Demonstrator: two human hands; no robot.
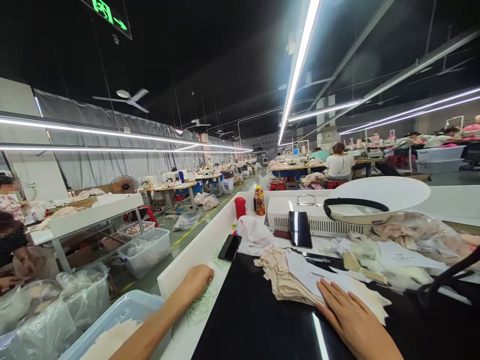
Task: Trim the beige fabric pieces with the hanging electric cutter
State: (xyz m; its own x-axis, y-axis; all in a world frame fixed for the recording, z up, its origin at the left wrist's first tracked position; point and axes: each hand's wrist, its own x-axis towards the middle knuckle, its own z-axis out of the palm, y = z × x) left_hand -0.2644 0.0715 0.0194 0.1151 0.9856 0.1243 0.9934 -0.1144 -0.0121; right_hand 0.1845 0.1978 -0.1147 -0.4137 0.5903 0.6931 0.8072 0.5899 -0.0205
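My right hand (343,307) lies flat with fingers stretched on a white paper pattern (303,270), which rests on a stack of beige cut fabric pieces (275,275). The stack sits on a glossy black tabletop (255,320). My left hand (198,280) is closed, its fingers curled out of sight, above the white side ledge. Whatever it holds, if anything, is hidden. Pale green thread scraps (206,302) lie on the ledge beside and below it. Just beyond this hand is a dark phone (230,247).
Behind the stack are a second phone (300,230), a white slotted metal box (281,210), a drink bottle (259,201) and a red container (240,207). Plastic-bagged fabric (420,230) fills the right side. At lower left stands a blue bin (138,300); people work at other tables.
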